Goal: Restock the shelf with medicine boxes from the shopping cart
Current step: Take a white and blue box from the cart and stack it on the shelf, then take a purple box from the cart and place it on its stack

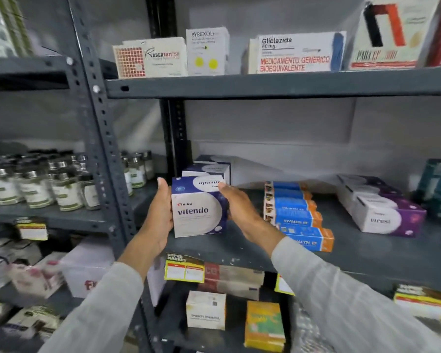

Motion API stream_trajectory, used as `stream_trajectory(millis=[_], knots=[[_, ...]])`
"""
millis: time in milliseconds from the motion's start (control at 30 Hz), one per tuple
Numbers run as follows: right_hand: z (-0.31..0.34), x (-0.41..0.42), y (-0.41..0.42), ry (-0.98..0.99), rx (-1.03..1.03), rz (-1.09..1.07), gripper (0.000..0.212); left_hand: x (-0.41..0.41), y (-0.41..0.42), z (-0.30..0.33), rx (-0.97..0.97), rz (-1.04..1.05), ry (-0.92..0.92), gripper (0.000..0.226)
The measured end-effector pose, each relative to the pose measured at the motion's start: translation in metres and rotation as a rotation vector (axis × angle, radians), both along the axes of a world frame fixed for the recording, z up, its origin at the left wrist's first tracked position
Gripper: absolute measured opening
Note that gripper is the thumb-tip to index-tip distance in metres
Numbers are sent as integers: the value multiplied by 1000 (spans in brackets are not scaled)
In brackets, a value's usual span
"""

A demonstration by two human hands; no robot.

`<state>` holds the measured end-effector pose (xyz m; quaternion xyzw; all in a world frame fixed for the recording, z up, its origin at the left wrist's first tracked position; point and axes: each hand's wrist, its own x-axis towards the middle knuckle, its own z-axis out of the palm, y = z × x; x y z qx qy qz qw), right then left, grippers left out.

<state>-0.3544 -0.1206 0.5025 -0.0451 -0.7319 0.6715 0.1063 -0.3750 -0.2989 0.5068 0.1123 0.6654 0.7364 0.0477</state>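
Note:
A white and dark-blue box marked "vitendo" (197,208) stands at the front left of the middle grey shelf (239,248). My left hand (159,212) presses flat against its left side, thumb up at the top corner. My right hand (242,207) holds its right side, fingers on the top edge. Right behind it, more boxes of the same kind (209,169) stand in a row toward the back wall. The shopping cart is out of view.
Blue-and-orange boxes (298,215) lie in a row to the right, then white-and-purple boxes (382,210). The upper shelf holds white medicine boxes (295,53). Small bottles (36,182) fill the left rack. A perforated steel post (105,149) stands just left of my hands.

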Motion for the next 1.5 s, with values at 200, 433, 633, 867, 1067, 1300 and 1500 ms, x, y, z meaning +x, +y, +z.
stream_trajectory(millis=[200, 433, 633, 867, 1067, 1300, 1500], knots=[[-7, -8, 2, 34, 47, 31, 37, -10, -2, -9, -21, 26, -24, 61], [-22, 38, 26, 214, 56, -15, 49, 40, 17, -4, 142, 338, 68, 30], [-60, 144, 91, 361, -84, -84, 25, 123, 66, -54, 206, 387, 310, 37], [-171, 281, 206, 96, -18, -267, 19, 226, 181, -203, -199, -73, 313, 37], [-315, 381, 297, -335, 0, -427, 24, 307, 253, -346, -729, -498, 166, 41], [-473, 471, 337, -812, 104, -371, 18, 374, 312, -423, -1055, -783, -67, 45], [-575, 520, 352, -1135, 227, -308, 30, 402, 374, -505, -1134, -774, -600, 49]])
